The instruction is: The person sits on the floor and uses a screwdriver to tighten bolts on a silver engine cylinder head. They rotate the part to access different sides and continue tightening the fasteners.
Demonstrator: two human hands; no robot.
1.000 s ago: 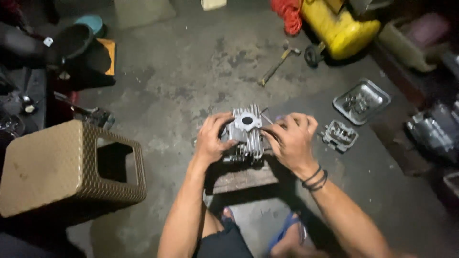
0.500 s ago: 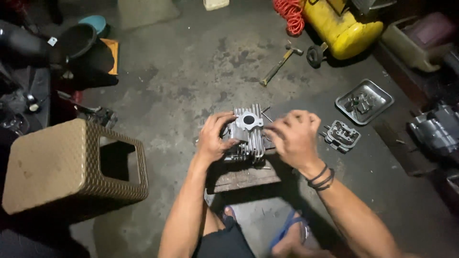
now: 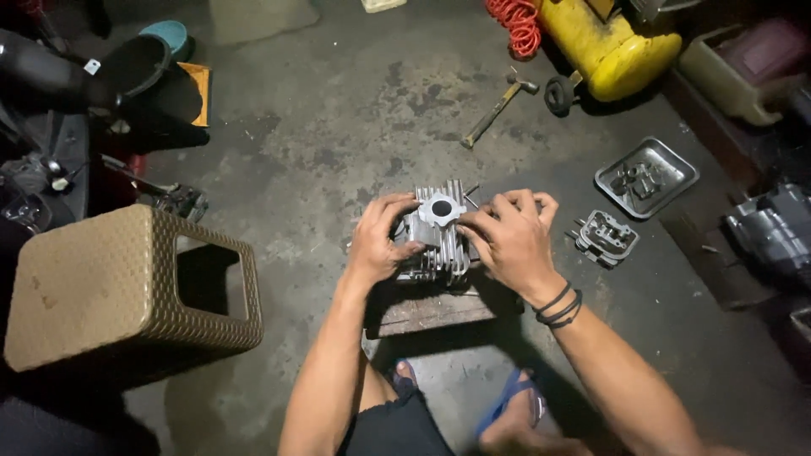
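A grey finned engine cylinder [image 3: 437, 241] stands on a wooden block [image 3: 431, 308] on the concrete floor, a round dark opening in its top flange. My left hand [image 3: 378, 238] grips its left side, fingers curled over the top edge. My right hand [image 3: 509, 239] rests against its right side, fingertips at the flange; black bands circle that wrist. A thin metal rod sticks out behind the cylinder near my right fingers.
A brown woven plastic stool [image 3: 118, 287] stands at the left. A metal engine part [image 3: 605, 237] and a tray of small parts [image 3: 646, 176] lie to the right. A hammer [image 3: 498, 105], a yellow tank [image 3: 608, 42] and an orange hose [image 3: 513, 19] are farther back.
Both hands stay on the cylinder; my right fingers have shifted slightly along the top flange. The view has drifted a little.
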